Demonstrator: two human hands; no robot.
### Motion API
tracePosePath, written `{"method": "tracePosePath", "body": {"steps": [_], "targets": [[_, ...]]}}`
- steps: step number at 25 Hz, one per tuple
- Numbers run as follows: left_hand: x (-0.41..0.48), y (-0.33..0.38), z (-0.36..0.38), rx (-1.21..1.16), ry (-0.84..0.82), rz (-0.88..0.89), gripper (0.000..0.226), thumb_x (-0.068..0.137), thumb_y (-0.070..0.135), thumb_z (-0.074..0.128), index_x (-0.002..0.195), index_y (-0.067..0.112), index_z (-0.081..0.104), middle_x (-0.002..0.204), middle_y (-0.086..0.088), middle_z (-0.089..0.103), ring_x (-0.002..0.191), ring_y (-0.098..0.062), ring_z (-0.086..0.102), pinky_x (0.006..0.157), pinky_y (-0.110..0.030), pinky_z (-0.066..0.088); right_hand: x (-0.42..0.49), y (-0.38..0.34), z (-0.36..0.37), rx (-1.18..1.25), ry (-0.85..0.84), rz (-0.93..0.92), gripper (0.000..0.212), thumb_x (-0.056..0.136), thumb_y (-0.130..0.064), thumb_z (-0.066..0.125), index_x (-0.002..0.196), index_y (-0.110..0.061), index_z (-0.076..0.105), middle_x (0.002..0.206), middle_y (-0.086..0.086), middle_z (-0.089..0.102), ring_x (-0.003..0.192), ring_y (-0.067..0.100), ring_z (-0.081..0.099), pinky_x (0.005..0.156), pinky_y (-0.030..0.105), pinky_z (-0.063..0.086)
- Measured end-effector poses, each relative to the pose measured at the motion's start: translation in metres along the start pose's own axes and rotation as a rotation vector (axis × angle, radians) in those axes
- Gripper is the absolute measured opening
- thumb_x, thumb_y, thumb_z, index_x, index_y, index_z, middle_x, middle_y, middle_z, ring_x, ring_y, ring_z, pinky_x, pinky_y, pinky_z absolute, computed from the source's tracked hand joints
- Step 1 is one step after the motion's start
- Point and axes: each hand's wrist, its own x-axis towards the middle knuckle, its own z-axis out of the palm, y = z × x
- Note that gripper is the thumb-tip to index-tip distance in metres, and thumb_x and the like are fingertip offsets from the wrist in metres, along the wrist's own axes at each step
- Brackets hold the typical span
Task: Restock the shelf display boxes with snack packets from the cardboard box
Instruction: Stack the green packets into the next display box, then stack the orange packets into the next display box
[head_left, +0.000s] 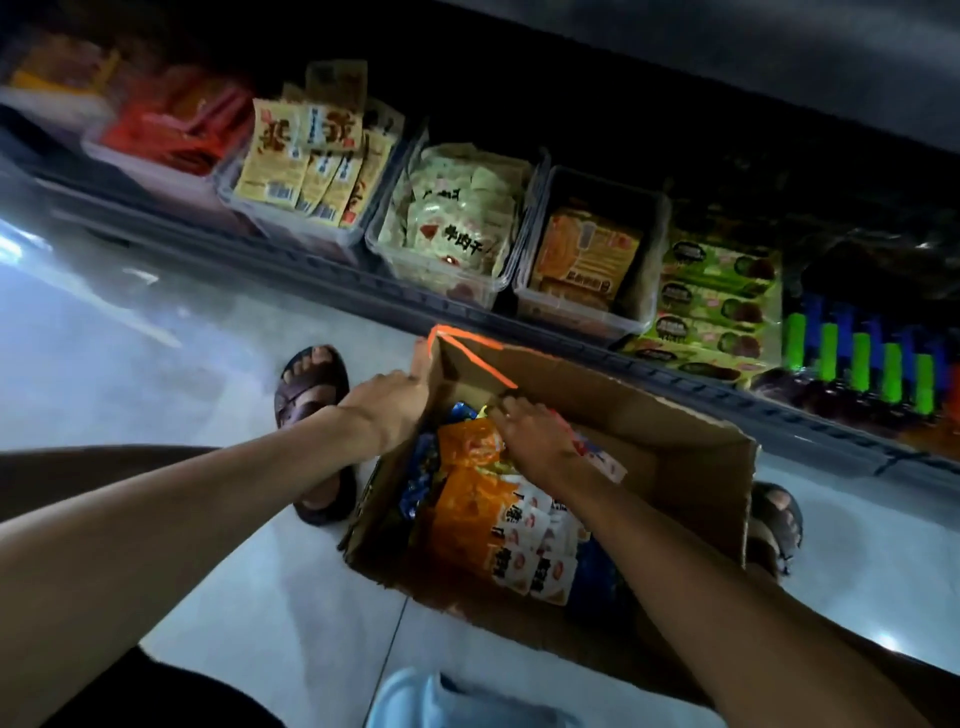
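Two bare arms reach down into a cardboard box (649, 431) on the floor (260, 597). The right hand (535, 439) rests knuckles-up on the snack packets (467, 519), fingers curled among them; whether it holds one cannot be told. Just left of it, the left hand (389, 410) grips the box wall. Beyond the hands stand clear display boxes (441, 287). Steadying the box while lifting matching packets together seems wise.
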Motion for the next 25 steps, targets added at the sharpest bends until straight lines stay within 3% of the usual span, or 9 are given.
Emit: {"method": "tracePosePath", "body": {"steps": [5,9,12,14,17,20,23,25], "targets": [[0.000,0.000,0.004,-0.030,0.038,0.038,0.046,0.097,0.008,0.042,0.140,-0.005,0.034,0.122,-0.020,0.057,0.110,-0.037,0.055,0.090,-0.040,0.042,0.018,0.002,0.027,-0.007,-0.013,0.043,0.048,0.095,-0.010,0.051,0.141,-0.009,0.041,0.136,0.016,0.044,0.125,0.032,0.043,0.099,0.041,0.037],[0.001,0.000,0.005,-0.116,0.041,0.024,0.086,0.090,0.000,0.043,0.150,0.006,-0.017,0.122,-0.024,0.056,0.111,-0.041,0.056,0.095,-0.044,0.040,0.015,0.002,0.027,0.095,0.024,0.096,0.045,0.090,-0.005,0.060,0.134,-0.006,0.048,0.131,0.015,0.045,0.115,0.032,0.052,0.092,0.040,0.046],[-0.001,0.000,0.004,-0.116,0.039,0.026,0.091,0.089,0.000,0.046,0.149,0.010,-0.022,0.122,-0.023,0.057,0.109,-0.039,0.057,0.093,-0.044,0.042,0.005,0.009,0.020,0.246,0.113,0.200,0.041,0.088,0.003,0.061,0.126,-0.011,0.057,0.123,0.010,0.053,0.099,0.031,0.064,0.082,0.041,0.054],[-0.004,0.002,0.000,-0.111,0.034,0.027,0.093,0.087,-0.005,0.046,0.149,0.008,-0.023,0.120,-0.024,0.056,0.108,-0.038,0.057,0.090,-0.041,0.042,-0.013,0.012,0.010,0.416,0.165,0.236,0.027,0.090,-0.004,0.065,0.114,-0.015,0.062,0.111,0.005,0.064,0.094,0.023,0.067,0.079,0.038,0.055],[-0.006,0.004,-0.004,-0.116,0.041,0.032,0.093,0.086,-0.008,0.046,0.149,0.005,-0.021,0.113,-0.026,0.057,0.098,-0.038,0.057,0.077,-0.038,0.038,-0.052,0.002,0.001,0.705,-0.037,0.158,0.011,0.093,-0.018,0.065,0.103,-0.019,0.060,0.099,-0.003,0.066,0.082,0.009,0.065,0.073,0.032,0.058],[-0.008,0.004,-0.008,-0.178,-0.010,0.013,0.094,0.086,-0.007,0.046,0.149,0.007,-0.022,0.108,-0.024,0.056,0.081,-0.031,0.052,0.073,-0.035,0.037,-0.081,-0.018,0.029,0.583,-0.203,0.035,0.023,0.093,-0.019,0.064,0.116,-0.016,0.062,0.118,0.001,0.063,0.105,0.013,0.063,0.090,0.030,0.053],[-0.008,0.004,-0.008,-0.202,-0.023,-0.007,0.095,0.086,-0.008,0.046,0.149,0.009,-0.022,0.095,-0.016,0.049,0.078,-0.025,0.047,0.073,-0.034,0.038,-0.090,-0.035,0.066,0.446,-0.195,0.073,0.035,0.093,-0.017,0.063,0.128,-0.014,0.059,0.137,0.007,0.056,0.125,0.023,0.055,0.104,0.036,0.046],[-0.008,0.005,-0.008,-0.204,-0.012,-0.002,0.094,0.087,-0.007,0.046,0.150,0.009,-0.021,0.090,-0.012,0.046,0.077,-0.025,0.047,0.073,-0.034,0.038,-0.091,-0.043,0.077,0.362,-0.161,0.071,0.038,0.094,-0.017,0.062,0.131,-0.015,0.056,0.138,0.008,0.055,0.127,0.024,0.054,0.106,0.038,0.045]]}}
